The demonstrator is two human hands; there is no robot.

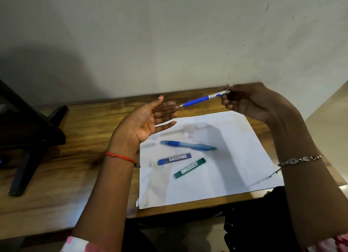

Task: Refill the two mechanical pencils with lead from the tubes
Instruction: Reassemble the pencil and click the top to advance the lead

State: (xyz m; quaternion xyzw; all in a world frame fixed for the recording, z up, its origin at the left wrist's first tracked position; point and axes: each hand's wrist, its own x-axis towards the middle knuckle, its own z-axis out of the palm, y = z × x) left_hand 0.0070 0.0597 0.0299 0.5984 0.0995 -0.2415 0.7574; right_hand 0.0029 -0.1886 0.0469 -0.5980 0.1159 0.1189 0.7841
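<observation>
Looks early in the job. Up at one o'clock over the white paper sheet [235, 157], pinching the cap end of a white-barrelled mechanical pencil with a blue rubber grip [199, 100] in the fingertips of the right hand [244, 103], tip slanting down towards nine o'clock. Hovering just off that tip with the left hand [148, 120], palm up, fingers straight and loosely spread, holding nothing and, as far as can be told, not touching the pencil. Lying flat near the middle of the sheet, a translucent blue mechanical pencil [188, 145], tip towards nine o'clock, untouched. Just beside it at six o'clock, a slim blue lead tube [174, 159] with a printed label, and at five o'clock from that, close but apart, a slim green lead tube [189, 168], lying at an angle. Both seemingly closed (too small to be sure). No loose lead visible anywhere, and no cap or eraser set down on the paper. Cannot tell whether the held pencil's cap is on or off, hidden as it is among the fingers. Judging from this, nothing refilled yet. Left to do, probably: opening a tube, feeding lead into the held pencil, closing it, then the same for the one on the sheet. All on a brown wooden table [75, 157], with a black stand [28, 129] at nine o'clock.
</observation>
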